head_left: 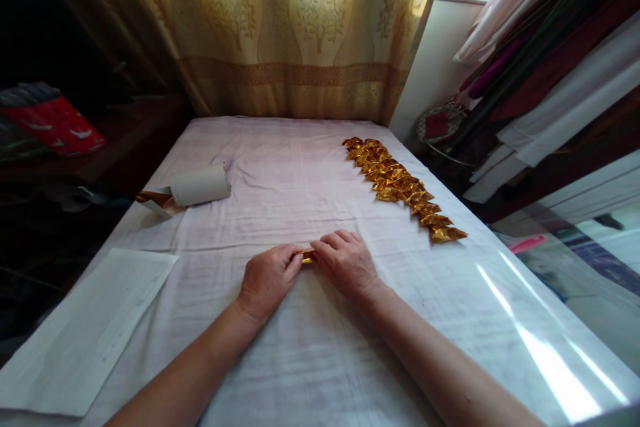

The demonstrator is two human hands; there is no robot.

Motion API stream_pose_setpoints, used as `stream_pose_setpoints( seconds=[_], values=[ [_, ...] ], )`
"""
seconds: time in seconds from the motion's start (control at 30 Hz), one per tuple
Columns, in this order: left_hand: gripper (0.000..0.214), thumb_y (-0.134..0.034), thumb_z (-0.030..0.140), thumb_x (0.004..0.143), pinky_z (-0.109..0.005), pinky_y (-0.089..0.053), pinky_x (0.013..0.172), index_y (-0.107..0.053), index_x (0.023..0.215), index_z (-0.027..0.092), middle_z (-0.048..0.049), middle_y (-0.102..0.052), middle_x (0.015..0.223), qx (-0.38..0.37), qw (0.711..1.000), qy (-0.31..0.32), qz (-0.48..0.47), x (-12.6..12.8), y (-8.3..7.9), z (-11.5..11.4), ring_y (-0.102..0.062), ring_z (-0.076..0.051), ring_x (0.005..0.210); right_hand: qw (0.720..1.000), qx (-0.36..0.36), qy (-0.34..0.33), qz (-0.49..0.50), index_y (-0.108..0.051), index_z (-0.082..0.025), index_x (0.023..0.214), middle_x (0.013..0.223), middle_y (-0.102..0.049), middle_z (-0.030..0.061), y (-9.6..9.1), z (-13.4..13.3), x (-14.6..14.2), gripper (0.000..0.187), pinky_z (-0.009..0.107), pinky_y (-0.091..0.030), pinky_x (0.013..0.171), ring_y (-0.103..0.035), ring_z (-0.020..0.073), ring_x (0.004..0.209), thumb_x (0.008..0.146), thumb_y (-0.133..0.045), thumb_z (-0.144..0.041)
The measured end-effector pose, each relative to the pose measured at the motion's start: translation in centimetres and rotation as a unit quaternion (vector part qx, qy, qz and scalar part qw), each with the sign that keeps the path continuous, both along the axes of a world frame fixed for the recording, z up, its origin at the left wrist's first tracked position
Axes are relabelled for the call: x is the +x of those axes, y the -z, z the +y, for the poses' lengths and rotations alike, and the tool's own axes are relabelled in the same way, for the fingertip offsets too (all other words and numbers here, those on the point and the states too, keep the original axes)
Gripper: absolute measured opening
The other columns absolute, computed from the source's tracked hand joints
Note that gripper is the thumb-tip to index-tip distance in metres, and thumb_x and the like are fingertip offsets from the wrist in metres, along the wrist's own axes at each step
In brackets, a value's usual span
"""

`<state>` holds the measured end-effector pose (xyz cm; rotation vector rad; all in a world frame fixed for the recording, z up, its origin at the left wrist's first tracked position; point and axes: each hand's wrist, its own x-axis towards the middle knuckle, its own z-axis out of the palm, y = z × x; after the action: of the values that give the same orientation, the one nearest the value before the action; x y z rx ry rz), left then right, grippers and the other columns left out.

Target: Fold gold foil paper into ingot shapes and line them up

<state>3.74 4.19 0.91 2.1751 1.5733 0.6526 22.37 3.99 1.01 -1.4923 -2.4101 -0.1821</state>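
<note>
A narrow folded strip of gold foil paper [309, 257] lies between my hands, low over the cloth-covered table. My left hand [271, 275] pinches its left end between thumb and fingers. The right end is under the fingers of my right hand [347, 263], which are closed on it, so that end is mostly hidden. Beyond my right hand, several folded gold paper ingots [395, 177] form a slanting double row. To the left rests a pale paper roll [201, 185], with gold and white sheet ends [159, 200] sticking out at its left.
A white sheet [95, 330] lies at the table's left front. Under everything spreads a pale cloth [280, 173]. A patterned curtain [300, 27] hangs behind the table. Clothes [560, 73] hang on the right, and a red bag [55, 123] stands on a dark surface at left.
</note>
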Motion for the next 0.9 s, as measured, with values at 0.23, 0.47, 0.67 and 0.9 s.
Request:
stream_pose_setpoints(
  seconds=[0.23,0.47,0.67,0.9],
  values=[
    [0.019,-0.055,0.03,0.093,-0.027,-0.048,0.073,-0.073,0.098,0.026,0.0006,-0.077,0.096,-0.019,0.997,-0.03,0.066,-0.4,0.0,0.2,-0.071,-0.019,0.086,0.978,-0.165,0.113,0.065,-0.074,-0.026,0.096,0.094,-0.075,0.0031,-0.5,-0.7,1.4,0.023,0.025,-0.043,0.071,-0.066,0.0167,0.086,0.097,-0.052,-0.031],
    [0.022,-0.047,0.025,0.096,-0.028,-0.044,0.07,-0.068,0.09,0.02,-0.0029,-0.074,0.091,-0.019,0.986,0.002,0.163,-0.1,-0.5,0.2,-0.069,-0.019,0.085,0.971,-0.172,0.127,0.108,-0.073,-0.024,0.091,0.092,-0.075,0.0035,-0.3,-0.7,0.4,0.02,0.025,-0.043,0.074,-0.067,0.0171,0.087,0.095,-0.054,-0.027],
    [0.022,-0.046,0.022,0.095,-0.026,-0.045,0.07,-0.068,0.095,0.021,-0.0026,-0.074,0.095,0.008,0.991,0.016,0.132,-0.5,0.5,0.2,-0.067,-0.017,0.084,0.977,-0.13,0.096,0.139,-0.07,-0.021,0.084,0.085,-0.073,0.0034,0.6,-0.9,0.0,0.017,0.024,-0.042,0.072,-0.065,0.0165,0.081,0.093,-0.054,-0.022],
    [0.023,-0.047,0.029,0.095,-0.025,-0.044,0.067,-0.068,0.092,0.022,-0.0023,-0.072,0.085,0.015,0.997,0.014,0.075,-0.7,0.4,-0.1,-0.065,-0.016,0.076,0.983,-0.112,0.084,0.12,-0.07,-0.022,0.085,0.084,-0.072,0.003,0.4,-0.9,0.1,0.018,0.025,-0.04,0.069,-0.064,0.0162,0.079,0.093,-0.054,-0.022]
  ],
)
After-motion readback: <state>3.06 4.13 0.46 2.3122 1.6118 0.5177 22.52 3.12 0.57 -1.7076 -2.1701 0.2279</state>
